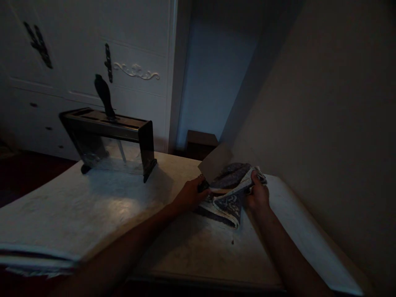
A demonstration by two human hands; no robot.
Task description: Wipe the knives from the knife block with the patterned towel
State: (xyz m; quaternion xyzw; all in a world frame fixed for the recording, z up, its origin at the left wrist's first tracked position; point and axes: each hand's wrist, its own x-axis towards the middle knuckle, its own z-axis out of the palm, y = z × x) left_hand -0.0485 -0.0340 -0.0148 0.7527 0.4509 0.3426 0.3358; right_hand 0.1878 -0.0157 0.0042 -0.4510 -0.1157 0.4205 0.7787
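Observation:
My left hand (191, 193) is closed round the dark handle of a cleaver (215, 164), whose broad rectangular blade slants upward. In my right hand (259, 194) I grip the far right edge of a patterned grey and white cloth (230, 204), with the thumb on top. The cloth is bunched and folded, resting partly on the white table (123, 222) between my hands. Part of it lies behind the cleaver's blade. Farther left stands a knife block (108, 123) with dark sides and a clear lower part; a knife's black handle (103, 95) sticks up from its top.
White cabinets (136, 53) with dark handles rise behind the table. A plain wall (328, 103) runs along its right side. Past the far edge is a brown box-like object (202, 138). A small dark speck (232, 242) lies near the cloth. The room is dim.

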